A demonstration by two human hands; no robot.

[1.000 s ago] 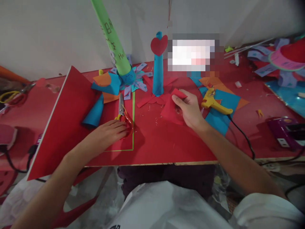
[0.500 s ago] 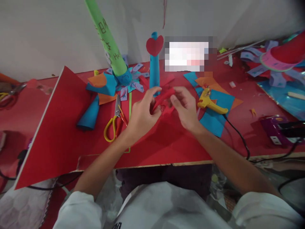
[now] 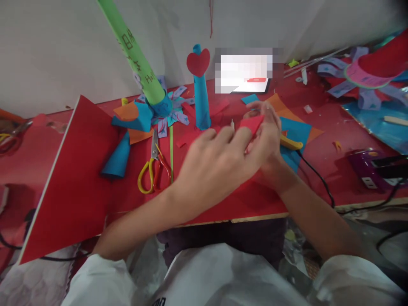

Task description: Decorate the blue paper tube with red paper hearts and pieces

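A red piece of paper (image 3: 253, 124) is held between both hands above the red table. My left hand (image 3: 219, 159) is closed on its near side, with the back of the hand toward me and the fingertips partly hidden. My right hand (image 3: 269, 131) wraps round the paper from the right, slightly smeared by motion. Just beyond them stands a blue paper tube (image 3: 202, 102) with a red paper heart (image 3: 198, 62) near its top. Partly covered by my right hand is a yellow glue gun (image 3: 291, 143) lying on blue paper (image 3: 298, 127).
Scissors (image 3: 146, 176) and red-handled pliers (image 3: 162, 172) lie left of my hands. A large red sheet (image 3: 73, 178) tilts up at the left. Behind are a green paper tube (image 3: 137, 63) and a lit tablet (image 3: 244, 72). A purple power socket box (image 3: 369, 170) sits at right.
Both hands have shifted right and come together, the left crossing toward the right. The red paper has moved with them, and the glue gun is now partly hidden. The camera view has shifted slightly.
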